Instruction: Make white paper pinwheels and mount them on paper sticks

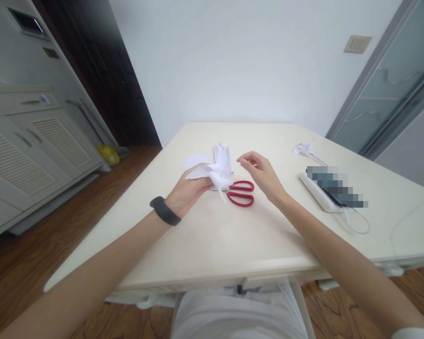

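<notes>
My left hand (189,189), with a black band at the wrist, grips a white paper pinwheel (217,175) with curled blades. To its right, my right hand (259,169) hovers apart from the paper, thumb and forefinger pinched together; anything between them is too small to make out. Red-handled scissors (240,198) lie on the table just below the pinwheel, their blades partly hidden by it. Behind the pinwheel is a bundle of white paper strips or sticks (223,155). A flat white paper sheet (195,161) lies partly behind my left hand.
On the right of the cream table (212,249) lies another white pinwheel (304,149) on a stick. Nearer stands a white device (316,193) with a cable and a blurred dark object on top. A wall (240,61) borders the table's far edge.
</notes>
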A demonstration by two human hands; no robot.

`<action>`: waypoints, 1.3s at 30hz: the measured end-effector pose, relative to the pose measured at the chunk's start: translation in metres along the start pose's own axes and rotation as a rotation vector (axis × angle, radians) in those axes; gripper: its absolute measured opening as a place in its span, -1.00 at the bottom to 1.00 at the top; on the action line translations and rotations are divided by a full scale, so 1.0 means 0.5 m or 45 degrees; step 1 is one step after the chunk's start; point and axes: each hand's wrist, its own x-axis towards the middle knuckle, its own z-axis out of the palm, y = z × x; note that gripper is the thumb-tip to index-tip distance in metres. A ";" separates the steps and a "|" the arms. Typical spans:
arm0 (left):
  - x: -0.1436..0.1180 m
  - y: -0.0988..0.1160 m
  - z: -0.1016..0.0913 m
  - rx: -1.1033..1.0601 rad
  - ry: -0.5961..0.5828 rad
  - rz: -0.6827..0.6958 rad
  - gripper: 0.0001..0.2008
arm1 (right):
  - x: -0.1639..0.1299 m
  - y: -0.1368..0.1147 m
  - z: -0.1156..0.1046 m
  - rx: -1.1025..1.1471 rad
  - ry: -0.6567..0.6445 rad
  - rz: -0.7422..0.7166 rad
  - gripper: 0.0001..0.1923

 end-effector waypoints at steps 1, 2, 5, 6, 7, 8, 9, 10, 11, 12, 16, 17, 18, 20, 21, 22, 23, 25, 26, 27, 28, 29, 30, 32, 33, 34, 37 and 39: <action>0.000 0.000 0.001 -0.010 -0.002 0.014 -0.83 | 0.001 0.004 0.002 0.022 -0.056 0.065 -0.79; 0.001 -0.001 0.001 -0.020 -0.007 0.024 -0.83 | 0.001 0.007 0.003 0.042 -0.118 0.117 -0.77; 0.002 -0.006 -0.004 -0.031 -0.009 0.022 -0.82 | 0.002 0.012 0.007 0.074 -0.279 0.198 -0.74; 0.003 -0.008 -0.006 -0.025 -0.001 0.009 -0.83 | 0.003 0.015 0.006 0.068 -0.301 0.198 -0.74; 0.004 -0.010 -0.008 -0.018 0.012 -0.003 -0.85 | 0.006 0.018 0.003 0.048 -0.299 0.187 -0.74; 0.005 -0.012 -0.011 -0.010 0.026 -0.014 -0.86 | 0.010 0.024 -0.002 0.013 -0.274 0.166 -0.76; 0.006 -0.014 -0.013 -0.003 0.039 -0.022 -0.87 | 0.016 0.031 -0.010 -0.041 -0.223 0.120 -0.79; 0.007 -0.014 -0.015 0.002 0.048 -0.024 -0.88 | 0.022 0.040 -0.020 -0.132 -0.142 0.072 -0.81; 0.008 -0.015 -0.017 0.004 0.052 -0.019 -0.88 | 0.030 0.051 -0.032 -0.252 -0.043 0.023 -0.81; 0.009 -0.014 -0.020 0.002 0.055 -0.008 -0.87 | 0.037 0.064 -0.045 -0.390 0.045 -0.014 -0.82; 0.017 -0.009 -0.037 -0.028 0.068 0.033 -0.77 | 0.057 0.119 -0.084 -0.789 0.046 0.062 -0.82; 0.019 -0.007 -0.043 -0.027 0.057 0.018 -0.77 | 0.059 0.131 -0.088 -0.806 0.018 0.081 -0.84; 0.022 -0.006 -0.049 -0.012 0.068 -0.012 -0.80 | 0.060 0.141 -0.089 -0.822 -0.014 0.095 -0.85; 0.028 -0.003 -0.058 0.014 0.142 -0.045 -0.85 | 0.060 0.155 -0.086 -0.849 -0.060 0.109 -0.87; 0.031 -0.001 -0.061 0.009 0.151 -0.032 -0.84 | 0.060 0.159 -0.083 -0.858 -0.077 0.108 -0.87; 0.032 0.000 -0.063 0.005 0.146 -0.009 -0.83 | 0.059 0.160 -0.080 -0.863 -0.091 0.101 -0.86; 0.033 0.001 -0.064 0.003 0.137 0.013 -0.81 | 0.058 0.159 -0.076 -0.866 -0.104 0.090 -0.86; 0.033 0.003 -0.064 0.000 0.135 0.053 -0.77 | 0.055 0.153 -0.069 -0.863 -0.130 0.059 -0.85; 0.033 0.004 -0.063 0.000 0.147 0.064 -0.76 | 0.053 0.150 -0.065 -0.858 -0.147 0.039 -0.85; 0.032 0.005 -0.063 0.001 0.163 0.072 -0.75 | 0.051 0.146 -0.061 -0.851 -0.166 0.017 -0.84; 0.031 0.006 -0.062 0.004 0.183 0.080 -0.74 | 0.049 0.144 -0.056 -0.842 -0.187 -0.007 -0.84; 0.030 0.006 -0.061 0.008 0.201 0.085 -0.74 | 0.046 0.142 -0.052 -0.833 -0.210 -0.033 -0.83; 0.029 0.007 -0.061 0.017 0.218 0.087 -0.74 | 0.044 0.140 -0.047 -0.824 -0.233 -0.059 -0.83; 0.029 0.008 -0.060 0.031 0.245 0.087 -0.74 | 0.039 0.139 -0.038 -0.808 -0.280 -0.111 -0.81; 0.029 0.008 -0.059 0.033 0.254 0.090 -0.73 | 0.037 0.139 -0.034 -0.801 -0.303 -0.135 -0.79; 0.029 0.009 -0.058 0.033 0.257 0.093 -0.73 | 0.035 0.139 -0.030 -0.795 -0.326 -0.156 -0.78; 0.029 0.009 -0.056 0.039 0.269 0.102 -0.75 | 0.032 0.138 -0.018 -0.783 -0.393 -0.208 -0.72; 0.029 0.008 -0.054 0.046 0.279 0.103 -0.76 | 0.032 0.136 -0.010 -0.777 -0.436 -0.236 -0.67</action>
